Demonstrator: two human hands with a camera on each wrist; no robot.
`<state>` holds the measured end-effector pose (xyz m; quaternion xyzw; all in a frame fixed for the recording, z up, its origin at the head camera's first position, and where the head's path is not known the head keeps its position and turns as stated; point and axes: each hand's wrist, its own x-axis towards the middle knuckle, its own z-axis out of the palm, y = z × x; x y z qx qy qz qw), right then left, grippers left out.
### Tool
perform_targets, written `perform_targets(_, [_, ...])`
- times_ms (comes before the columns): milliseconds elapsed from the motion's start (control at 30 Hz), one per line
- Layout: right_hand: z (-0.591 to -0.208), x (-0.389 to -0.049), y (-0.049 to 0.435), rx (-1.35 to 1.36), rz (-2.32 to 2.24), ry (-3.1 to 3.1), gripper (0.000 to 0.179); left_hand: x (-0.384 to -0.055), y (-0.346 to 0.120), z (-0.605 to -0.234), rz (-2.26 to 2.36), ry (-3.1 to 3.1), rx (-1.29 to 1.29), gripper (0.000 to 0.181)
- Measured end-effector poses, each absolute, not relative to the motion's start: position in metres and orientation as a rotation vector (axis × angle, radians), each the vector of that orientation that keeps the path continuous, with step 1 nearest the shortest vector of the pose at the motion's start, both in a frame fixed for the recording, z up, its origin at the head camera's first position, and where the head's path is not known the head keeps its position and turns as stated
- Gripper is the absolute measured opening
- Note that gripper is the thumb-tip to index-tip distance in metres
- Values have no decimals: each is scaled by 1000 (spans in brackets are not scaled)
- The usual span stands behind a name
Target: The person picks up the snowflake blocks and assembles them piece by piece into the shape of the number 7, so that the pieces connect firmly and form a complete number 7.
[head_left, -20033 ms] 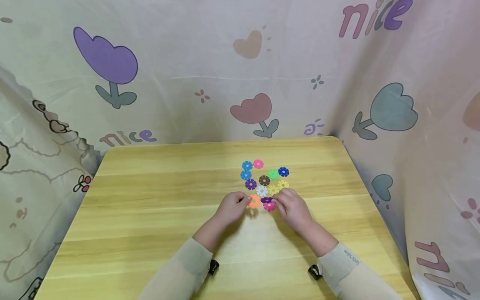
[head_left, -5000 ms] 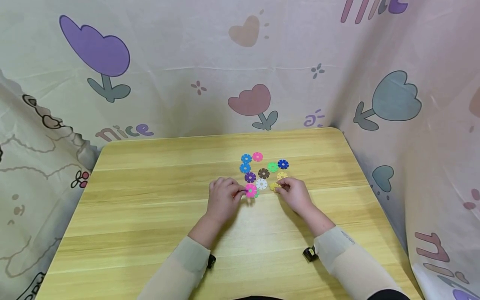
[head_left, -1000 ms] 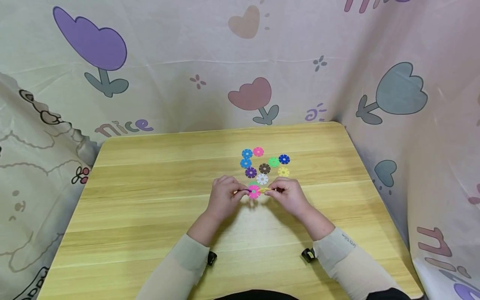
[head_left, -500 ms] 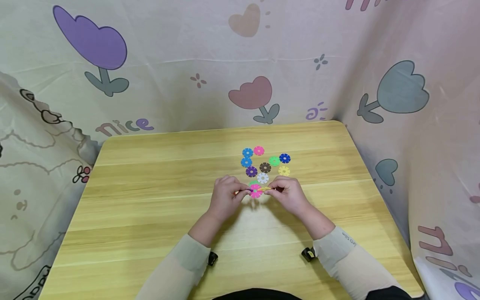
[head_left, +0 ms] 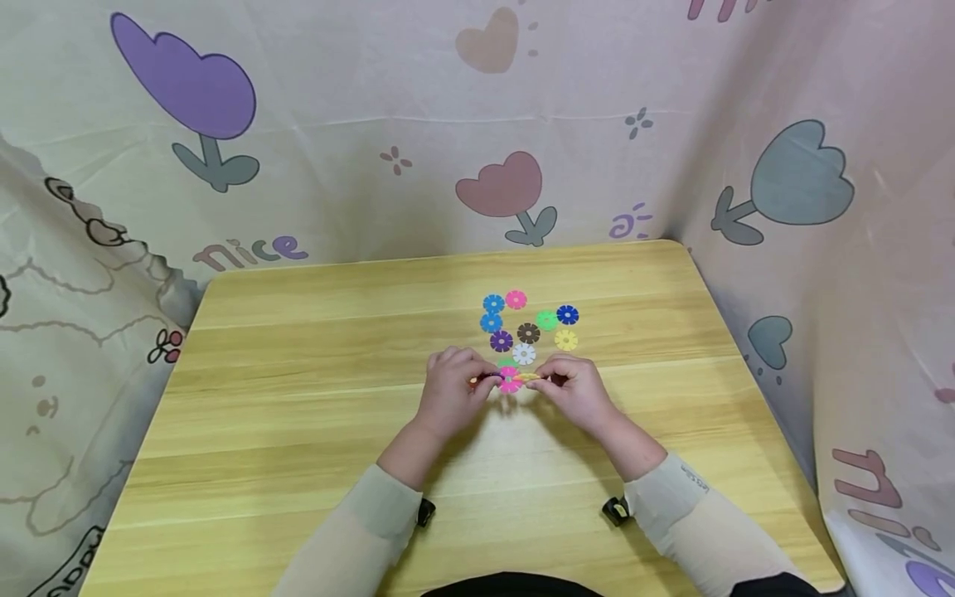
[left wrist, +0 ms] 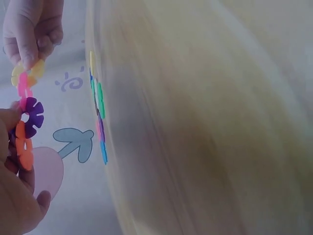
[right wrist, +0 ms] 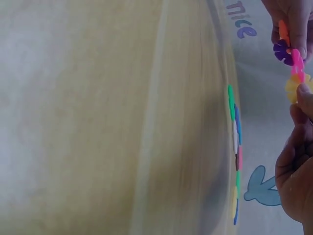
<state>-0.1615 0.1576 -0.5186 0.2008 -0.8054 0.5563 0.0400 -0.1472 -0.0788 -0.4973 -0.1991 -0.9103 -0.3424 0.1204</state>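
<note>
Held above the table in the head view is a row of notched plastic snowflake discs. My left hand [head_left: 453,390] pinches the purple disc [left wrist: 35,117], with an orange disc [left wrist: 22,142] slotted on its outer side. A pink disc [head_left: 509,386] stands face-on between the hands, attached to the purple one. From the other side my right hand [head_left: 580,388] pinches a yellow disc [right wrist: 292,90] between thumb and fingertips, its edge in line with the pink disc's edge and meeting it. Both wrist views show the row of orange, purple, pink and yellow.
Beyond the hands, loose discs lie flat on the wooden table [head_left: 298,373]: white [head_left: 524,354], brown [head_left: 528,333], purple [head_left: 501,341], yellow [head_left: 566,340], green [head_left: 547,320], dark blue [head_left: 568,314], pink [head_left: 516,299] and light blue [head_left: 492,322]. Another green disc [head_left: 507,362] is partly hidden behind the held pink one.
Earlier, the right hand met the orange disc with a purple one; later it took a yellow disc from the table and brought it left against the pink disc. Over the last second the hands barely move.
</note>
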Motion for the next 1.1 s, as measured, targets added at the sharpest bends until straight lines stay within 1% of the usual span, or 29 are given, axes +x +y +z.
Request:
perform_targets(167, [-520, -161, 156, 648, 1657, -2485, 11, -148, -76, -497, -950, -2665, -587, 12])
perform_targets(467, [-520, -157, 148, 743, 1649, -2482, 8, -147, -71, -499, -851, -2632, -691, 17])
perform_targets(967, [-523, -158, 142, 781, 1627, -2503, 10, -144, -69, -499, -831, -2658, -699, 8])
perform_targets(1100, [-522, -160, 145, 761, 1552, -2574, 15, -145, -73, -501, -838, -2666, -679, 5])
